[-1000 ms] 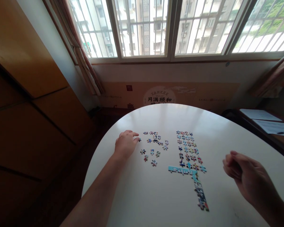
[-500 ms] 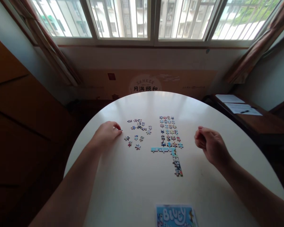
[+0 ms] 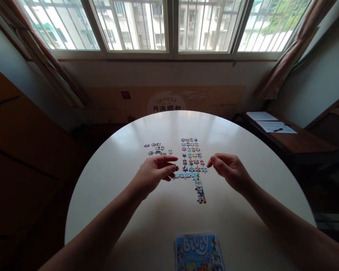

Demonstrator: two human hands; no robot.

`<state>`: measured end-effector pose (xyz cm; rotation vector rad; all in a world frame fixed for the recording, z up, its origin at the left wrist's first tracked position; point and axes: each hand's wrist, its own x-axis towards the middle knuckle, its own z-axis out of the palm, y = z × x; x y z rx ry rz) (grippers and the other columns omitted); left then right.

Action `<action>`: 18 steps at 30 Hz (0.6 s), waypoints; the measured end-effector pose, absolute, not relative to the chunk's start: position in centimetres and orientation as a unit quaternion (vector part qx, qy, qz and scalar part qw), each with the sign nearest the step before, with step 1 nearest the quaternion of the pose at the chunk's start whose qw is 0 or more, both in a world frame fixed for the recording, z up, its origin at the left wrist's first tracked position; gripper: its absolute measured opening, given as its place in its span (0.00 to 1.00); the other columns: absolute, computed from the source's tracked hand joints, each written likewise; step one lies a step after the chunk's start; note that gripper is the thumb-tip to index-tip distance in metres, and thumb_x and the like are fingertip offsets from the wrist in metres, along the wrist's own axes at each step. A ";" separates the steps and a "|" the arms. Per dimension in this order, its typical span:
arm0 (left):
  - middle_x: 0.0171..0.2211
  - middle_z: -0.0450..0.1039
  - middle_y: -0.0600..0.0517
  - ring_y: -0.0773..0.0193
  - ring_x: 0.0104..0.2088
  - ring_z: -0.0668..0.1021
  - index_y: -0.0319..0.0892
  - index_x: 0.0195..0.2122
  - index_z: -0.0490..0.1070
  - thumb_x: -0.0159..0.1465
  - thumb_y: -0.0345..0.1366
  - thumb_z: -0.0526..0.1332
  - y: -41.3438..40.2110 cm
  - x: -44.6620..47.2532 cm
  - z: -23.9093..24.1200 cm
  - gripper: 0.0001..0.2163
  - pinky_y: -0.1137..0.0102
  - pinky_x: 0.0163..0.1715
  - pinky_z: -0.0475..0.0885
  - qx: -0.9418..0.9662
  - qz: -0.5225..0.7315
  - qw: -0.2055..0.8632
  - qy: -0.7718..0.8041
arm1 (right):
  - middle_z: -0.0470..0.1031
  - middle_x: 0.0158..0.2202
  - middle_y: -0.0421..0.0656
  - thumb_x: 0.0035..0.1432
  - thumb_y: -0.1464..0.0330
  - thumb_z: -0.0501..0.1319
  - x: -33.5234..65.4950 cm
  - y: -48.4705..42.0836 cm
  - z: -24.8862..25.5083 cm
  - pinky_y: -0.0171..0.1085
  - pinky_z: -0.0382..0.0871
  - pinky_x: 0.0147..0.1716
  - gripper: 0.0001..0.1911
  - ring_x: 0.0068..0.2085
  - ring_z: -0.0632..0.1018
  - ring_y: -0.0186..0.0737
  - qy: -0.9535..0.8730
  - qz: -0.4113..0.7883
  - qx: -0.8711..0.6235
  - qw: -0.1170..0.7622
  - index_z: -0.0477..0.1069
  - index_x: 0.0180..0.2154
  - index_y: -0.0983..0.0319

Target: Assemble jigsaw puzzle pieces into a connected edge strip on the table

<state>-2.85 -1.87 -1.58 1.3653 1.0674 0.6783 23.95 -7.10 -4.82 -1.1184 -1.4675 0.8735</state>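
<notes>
My left hand (image 3: 155,174) hovers at the left end of a joined strip of jigsaw pieces (image 3: 190,177) on the round white table (image 3: 124,165); its thumb and fingers pinch a small dark puzzle piece (image 3: 176,169). My right hand (image 3: 228,171) is at the strip's right end, fingers curled with the fingertips brought together near the pieces; nothing shows in it. Rows of loose pieces (image 3: 190,150) lie just beyond both hands, and a smaller scatter of loose pieces (image 3: 157,148) lies further left. The joined strip turns down into a short column (image 3: 200,192).
A blue Bluey puzzle box (image 3: 198,252) lies at the near table edge. Behind the table are barred windows (image 3: 169,26) with curtains. A brown side desk (image 3: 288,137) with papers and a pen stands to the right; wooden panelling fills the left.
My left hand came from the left scatter to the joined strip, pinching a piece. My right hand moved left toward the strip. The view tilted down and the box came further into sight.
</notes>
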 end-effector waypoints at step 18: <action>0.26 0.79 0.53 0.64 0.27 0.80 0.41 0.40 0.71 0.58 0.37 0.73 -3.5 -1.4 -2.5 0.14 0.70 0.27 0.75 0.601 0.213 0.656 0.404 | 0.81 0.30 0.42 0.63 0.71 0.68 21.7 -8.1 -5.1 0.28 0.71 0.26 0.02 0.27 0.78 0.30 -0.787 0.289 -0.351 0.417 0.81 0.38 0.62</action>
